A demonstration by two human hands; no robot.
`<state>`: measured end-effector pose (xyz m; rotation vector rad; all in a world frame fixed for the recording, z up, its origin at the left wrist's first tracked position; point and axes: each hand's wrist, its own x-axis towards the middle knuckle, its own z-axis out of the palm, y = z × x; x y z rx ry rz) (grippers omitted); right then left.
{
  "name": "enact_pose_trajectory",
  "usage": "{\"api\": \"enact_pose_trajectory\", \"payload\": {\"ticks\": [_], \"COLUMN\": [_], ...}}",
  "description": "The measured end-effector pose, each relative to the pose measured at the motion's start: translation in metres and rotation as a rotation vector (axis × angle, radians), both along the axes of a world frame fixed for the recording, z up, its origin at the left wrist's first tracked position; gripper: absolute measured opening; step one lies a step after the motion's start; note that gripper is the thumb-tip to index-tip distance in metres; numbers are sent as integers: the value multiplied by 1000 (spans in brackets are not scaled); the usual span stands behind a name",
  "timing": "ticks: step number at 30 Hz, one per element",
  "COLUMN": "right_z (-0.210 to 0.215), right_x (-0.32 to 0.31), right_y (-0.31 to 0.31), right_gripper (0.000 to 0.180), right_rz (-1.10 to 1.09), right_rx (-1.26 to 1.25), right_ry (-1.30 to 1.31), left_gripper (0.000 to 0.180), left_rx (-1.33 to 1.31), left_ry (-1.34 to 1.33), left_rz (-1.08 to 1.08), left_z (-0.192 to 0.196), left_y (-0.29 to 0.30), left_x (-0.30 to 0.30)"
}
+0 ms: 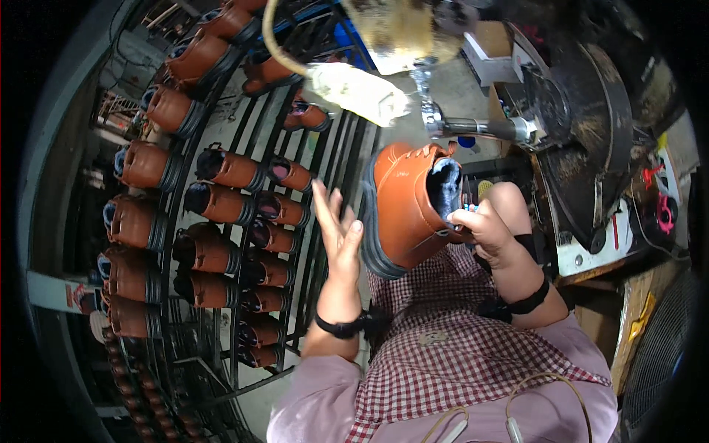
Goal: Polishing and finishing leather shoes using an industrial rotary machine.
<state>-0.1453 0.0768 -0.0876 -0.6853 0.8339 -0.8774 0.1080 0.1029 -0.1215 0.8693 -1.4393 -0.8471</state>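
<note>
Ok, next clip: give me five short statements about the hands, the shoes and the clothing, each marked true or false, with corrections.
1. The right hand holds a brown shoe. True.
2. The left hand grips a second shoe. False: it is open and holds nothing.
3. The held shoe's sole is white. False: it is black.
4. More brown shoes are lined up at the left of the picture. True.
5. The person's apron is plain green. False: it is checked, dark red and white.
</note>
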Motion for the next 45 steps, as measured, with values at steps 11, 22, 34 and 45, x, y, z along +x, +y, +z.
{"api": "enact_pose_trajectory", "payload": {"ticks": [11, 22, 34, 45], "right_z": [0, 35, 24, 26], "right_x": [-2, -24, -27, -34], "right_y": [-49, -37, -43, -58], "right_gripper": [14, 21, 21, 18], "right_rz": [-673, -286, -396, -396], "right_rx": [-828, -542, -629, -737], "right_ry": [236, 396, 409, 471], "left_gripper": [71, 55, 48, 39], "left_rx": [51, 274, 321, 464], "left_ry": [477, 231, 357, 336], "left_rz": [379, -71, -42, -85], "left_z": [62, 117, 116, 127], "left_y": [-22, -100, -98, -116], "left_x": [-75, -92, -100, -97]}}
